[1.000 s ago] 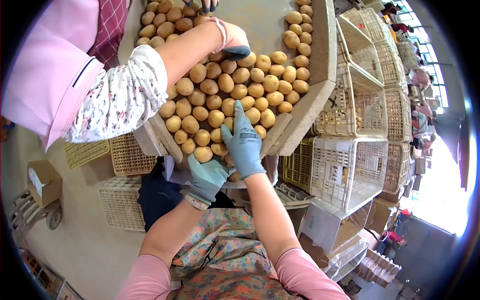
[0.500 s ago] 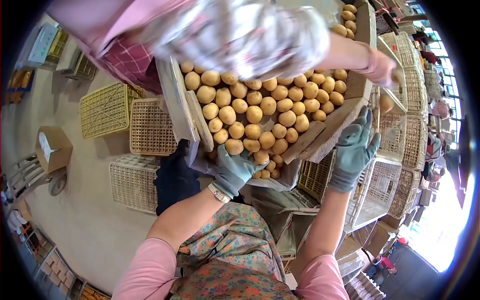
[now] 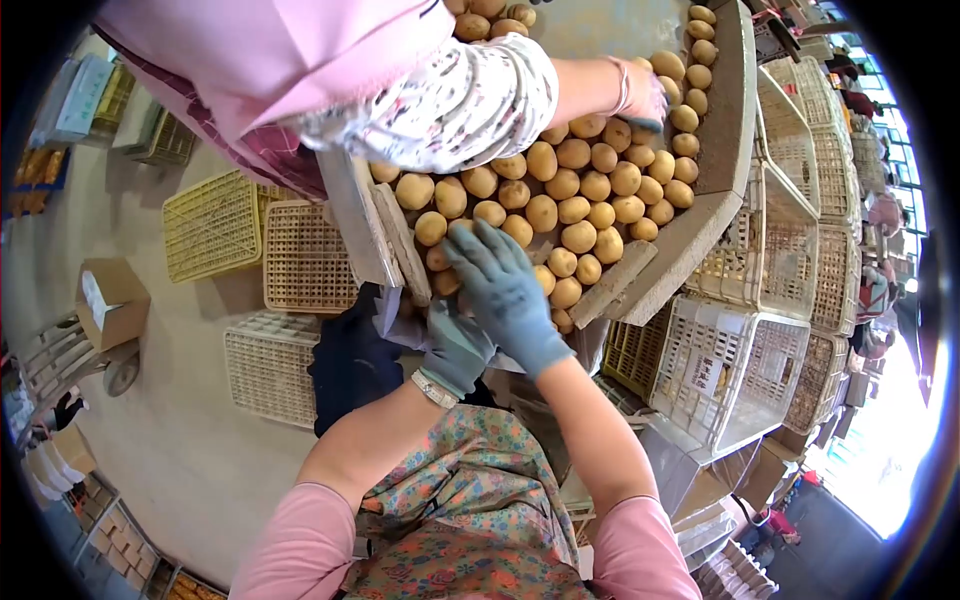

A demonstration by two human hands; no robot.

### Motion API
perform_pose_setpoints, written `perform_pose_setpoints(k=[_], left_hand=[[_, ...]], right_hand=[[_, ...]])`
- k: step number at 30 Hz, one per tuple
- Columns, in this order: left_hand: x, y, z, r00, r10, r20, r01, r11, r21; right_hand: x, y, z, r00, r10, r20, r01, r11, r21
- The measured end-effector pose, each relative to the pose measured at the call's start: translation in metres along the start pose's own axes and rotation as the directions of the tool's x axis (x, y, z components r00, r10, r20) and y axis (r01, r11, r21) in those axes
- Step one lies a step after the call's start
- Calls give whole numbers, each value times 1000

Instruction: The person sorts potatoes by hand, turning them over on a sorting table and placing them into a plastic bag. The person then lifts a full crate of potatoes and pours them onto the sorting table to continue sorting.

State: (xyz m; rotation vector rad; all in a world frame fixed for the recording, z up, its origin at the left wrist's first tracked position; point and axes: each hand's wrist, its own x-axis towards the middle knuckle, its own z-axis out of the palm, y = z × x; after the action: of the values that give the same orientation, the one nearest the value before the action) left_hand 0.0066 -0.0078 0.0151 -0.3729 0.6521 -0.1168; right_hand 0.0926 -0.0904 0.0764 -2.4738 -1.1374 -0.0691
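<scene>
Many round yellow-brown fruits (image 3: 578, 237) lie on a sorting table with raised wooden edges (image 3: 672, 248). My right hand (image 3: 505, 290), in a grey-blue glove, reaches over the fruits at the table's near end, fingers extended and palm down. Just left of it and lower, my left hand (image 3: 455, 345) in a matching glove is at the table's outlet; its fingers are partly hidden by fruits and the right hand. A co-worker's hand (image 3: 645, 95) touches fruits near the far right edge, and that person's patterned sleeve (image 3: 450, 105) crosses above the table.
Stacked plastic crates (image 3: 705, 370) stand to the right. A yellow crate (image 3: 213, 228), a tan crate (image 3: 308, 257) and a white crate (image 3: 272, 368) are on the floor at left, with a cardboard box (image 3: 110, 298) farther out.
My right hand has moved left from the table's right edge onto the fruits beside my left hand. The co-worker's hand has moved from the crates back over the fruits.
</scene>
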Motion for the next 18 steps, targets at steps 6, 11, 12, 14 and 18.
perform_pose_setpoints(k=[6, 11, 12, 14, 18], left_hand=[[-8, -2, 16, 964, 111, -241, -11, 925, 379], [-3, 4, 1, 999, -45, -7, 46, 987, 157], [-2, 2, 3, 997, -6, -72, 18, 986, 168], [-4, 4, 2, 993, -102, 57, 87, 971, 221], [-4, 5, 5, 997, -80, -16, 81, 974, 213]], right_hand=[[-28, 8, -27, 978, 205, 44, -205, 979, -7], [30, -10, -18, 899, 373, 230, -232, 849, -475], [38, -7, -21, 861, 404, 310, -201, 829, -523], [38, 26, -13, 889, 301, 344, -175, 919, -352], [5, 6, -55, 936, 250, -249, -230, 967, 107]])
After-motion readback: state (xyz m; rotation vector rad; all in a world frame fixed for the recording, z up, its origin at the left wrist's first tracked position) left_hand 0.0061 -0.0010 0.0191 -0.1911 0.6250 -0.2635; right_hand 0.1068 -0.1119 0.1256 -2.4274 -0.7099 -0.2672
